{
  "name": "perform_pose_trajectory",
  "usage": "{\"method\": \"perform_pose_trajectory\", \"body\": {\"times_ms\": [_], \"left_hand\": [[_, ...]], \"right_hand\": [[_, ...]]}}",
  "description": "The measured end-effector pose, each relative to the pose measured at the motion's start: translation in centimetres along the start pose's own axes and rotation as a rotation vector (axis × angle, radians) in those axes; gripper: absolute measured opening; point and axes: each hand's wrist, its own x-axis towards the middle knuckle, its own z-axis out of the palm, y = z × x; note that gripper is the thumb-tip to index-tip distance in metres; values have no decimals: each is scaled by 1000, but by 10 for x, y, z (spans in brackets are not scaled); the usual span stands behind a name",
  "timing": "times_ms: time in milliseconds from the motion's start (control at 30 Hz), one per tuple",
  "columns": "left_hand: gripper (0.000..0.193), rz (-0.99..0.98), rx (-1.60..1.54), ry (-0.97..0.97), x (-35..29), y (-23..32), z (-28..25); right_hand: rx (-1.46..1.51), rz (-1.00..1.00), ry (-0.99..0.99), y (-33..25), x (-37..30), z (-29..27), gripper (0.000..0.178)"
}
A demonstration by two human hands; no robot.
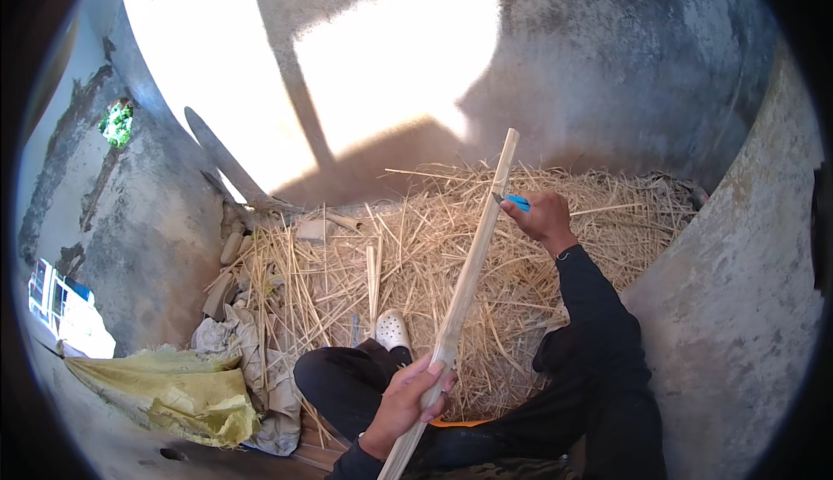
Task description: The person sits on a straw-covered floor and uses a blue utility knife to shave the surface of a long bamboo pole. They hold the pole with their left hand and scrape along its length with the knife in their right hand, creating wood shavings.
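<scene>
Against the left wall, a crumpled yellow-green sack (178, 393) lies on the concrete floor (104, 428), with greyish woven bags (234, 341) bunched just beside it. Behind them, short pieces of split wood (230, 250) lean near the wall. To their right, a wide heap of pale shavings and thin strips (416, 254) covers the ground as far as the far wall. A white perforated shoe (392, 331) on the person's foot rests on this heap, the dark trouser leg bent below it.

Lower centre, the left hand (408, 402) is wrapped firmly around a long pale bamboo stick (468, 276), fingers curled over it and thumb pressed along its side. The stick runs slantwise from the bottom edge upward and to the right, its top end standing clear above the heap. Near that upper part, the right hand (542, 215) is closed in a fist on a blue-handled knife (512, 200), whose blade meets the stick's edge. A dark sleeve covers the right forearm. At far right, a curved concrete wall (746, 306) stands.
</scene>
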Motion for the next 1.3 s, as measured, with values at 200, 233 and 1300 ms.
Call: {"method": "perform_pose_trajectory", "body": {"times_ms": [200,233,1300], "left_hand": [[47,-99,58,-59,-23,-11,7],[48,-102,61,-67,-23,-9,6],[41,136,163,42,13,22,-10]], "right_hand": [[-93,293,-23,71,35,-24,82],[-133,293,-50,75,38,-27,83],[149,-199,-210,-88,-36,-42,69]]}}
